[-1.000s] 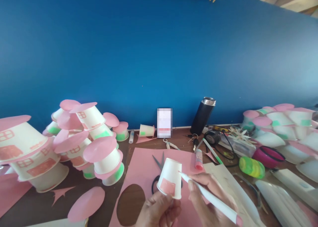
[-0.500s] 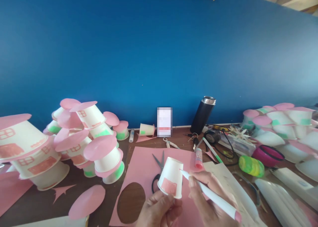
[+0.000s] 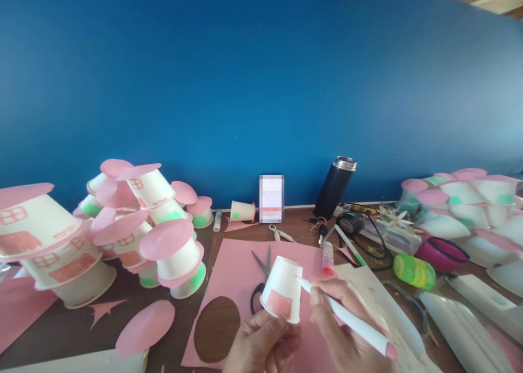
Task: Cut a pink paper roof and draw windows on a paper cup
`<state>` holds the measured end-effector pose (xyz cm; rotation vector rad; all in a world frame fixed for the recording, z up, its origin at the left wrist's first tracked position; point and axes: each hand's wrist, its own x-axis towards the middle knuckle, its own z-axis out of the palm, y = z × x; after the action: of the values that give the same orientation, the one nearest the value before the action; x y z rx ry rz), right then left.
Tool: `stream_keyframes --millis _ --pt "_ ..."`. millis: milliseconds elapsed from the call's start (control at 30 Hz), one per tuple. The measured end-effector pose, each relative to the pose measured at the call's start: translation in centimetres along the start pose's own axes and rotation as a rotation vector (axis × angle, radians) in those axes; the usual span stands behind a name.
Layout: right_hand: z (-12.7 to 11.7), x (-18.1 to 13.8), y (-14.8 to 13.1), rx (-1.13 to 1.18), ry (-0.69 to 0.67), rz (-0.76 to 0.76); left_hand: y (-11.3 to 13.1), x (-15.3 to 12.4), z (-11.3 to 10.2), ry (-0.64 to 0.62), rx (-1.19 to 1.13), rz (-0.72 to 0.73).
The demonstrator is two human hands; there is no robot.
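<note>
Pinched by its rim in my left hand (image 3: 263,343) is a white paper cup (image 3: 286,277), held upside down with a pink coloured door shape on its side. My right hand (image 3: 341,321) grips a white marker pen (image 3: 355,321) with a pink end; its tip touches or nearly touches the cup's upper right side. Beneath both hands lies a sheet of pink paper (image 3: 232,264) with a round hole cut out at its left. Behind the cup, scissors (image 3: 263,264) rest open on that sheet, their handles partly hidden.
Decorated paper cups with pink discs stand stacked at left (image 3: 175,253) and right (image 3: 461,199). A loose pink disc (image 3: 146,328) lies front left. A black flask (image 3: 335,188) leans at the blue wall beside a phone (image 3: 272,199). A glue stick (image 3: 327,257) lies right of the scissors.
Both hands keep the same hold on cup and marker, with the marker tip still at the cup's right side. The whole view has shifted very slightly.
</note>
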<state>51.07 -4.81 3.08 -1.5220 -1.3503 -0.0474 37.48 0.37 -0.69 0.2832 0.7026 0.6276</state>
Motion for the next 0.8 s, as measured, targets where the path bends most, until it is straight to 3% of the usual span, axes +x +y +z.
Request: stream_keyframes --millis 800 --pt "-0.08 0.15 0.01 -0.018 -0.016 -0.022 0.01 0.15 -0.07 -0.034 0.042 0.032"
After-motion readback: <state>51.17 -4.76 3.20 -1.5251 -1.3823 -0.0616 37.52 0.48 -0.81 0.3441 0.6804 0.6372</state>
